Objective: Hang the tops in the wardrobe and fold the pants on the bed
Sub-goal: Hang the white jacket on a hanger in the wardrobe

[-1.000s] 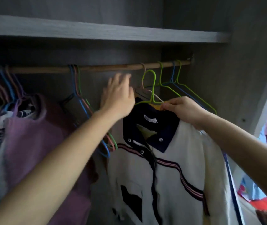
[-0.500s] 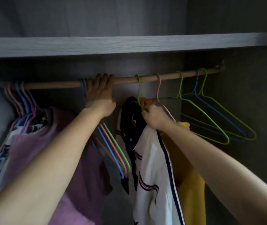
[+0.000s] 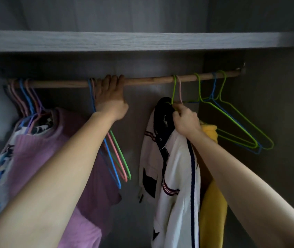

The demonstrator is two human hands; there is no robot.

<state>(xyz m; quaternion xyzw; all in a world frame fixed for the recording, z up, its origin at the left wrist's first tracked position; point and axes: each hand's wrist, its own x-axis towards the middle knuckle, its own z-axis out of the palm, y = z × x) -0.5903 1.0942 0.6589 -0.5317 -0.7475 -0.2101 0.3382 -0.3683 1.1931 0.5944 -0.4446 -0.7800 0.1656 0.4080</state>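
Note:
A wooden rail [image 3: 148, 80] runs across the wardrobe under a grey shelf. My left hand [image 3: 111, 99] grips the rail near its middle. A white top with a navy collar [image 3: 175, 169] hangs from a green hanger [image 3: 173, 90] hooked over the rail, with a yellow top [image 3: 212, 203] on a pink hanger right behind it. My right hand [image 3: 185, 120] pinches the necks of these hangers at the white top's collar. A purple top [image 3: 40, 154] and a patterned one hang at the rail's left end.
Three bare hangers [image 3: 117, 158] in blue, pink and green hang just under my left wrist. Green and blue bare hangers [image 3: 235, 127] hang at the right end of the rail. The grey shelf [image 3: 142, 42] sits close above. The wardrobe side wall is at the right.
The white top's hanger went from held below the rail to hooked over it, and the top turned side-on. My left hand rose and took hold of the rail.

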